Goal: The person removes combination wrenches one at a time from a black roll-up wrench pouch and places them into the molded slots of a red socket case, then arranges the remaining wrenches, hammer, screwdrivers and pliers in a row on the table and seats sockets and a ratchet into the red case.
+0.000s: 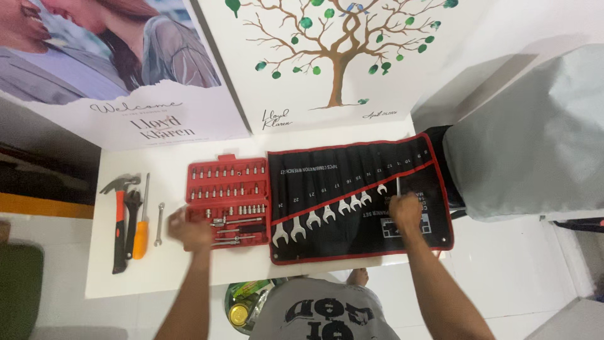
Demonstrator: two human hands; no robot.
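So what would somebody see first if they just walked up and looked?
Probably the black wrench roll with red edging, spread across the white table, its wrenches lined up by size. The right hand rests on its right end. Beside it lies an open red socket case, the left hand at its corner, with a hammer far left.

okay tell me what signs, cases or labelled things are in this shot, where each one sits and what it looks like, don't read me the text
Portrait sign: top left, leaning; painted couple above a white band.
Tree poster: top centre; white, brown tree, green leaves.
Red socket case: on the table, open, by the left hand.
Wrench roll: right of it; black, red trim, under the right hand.
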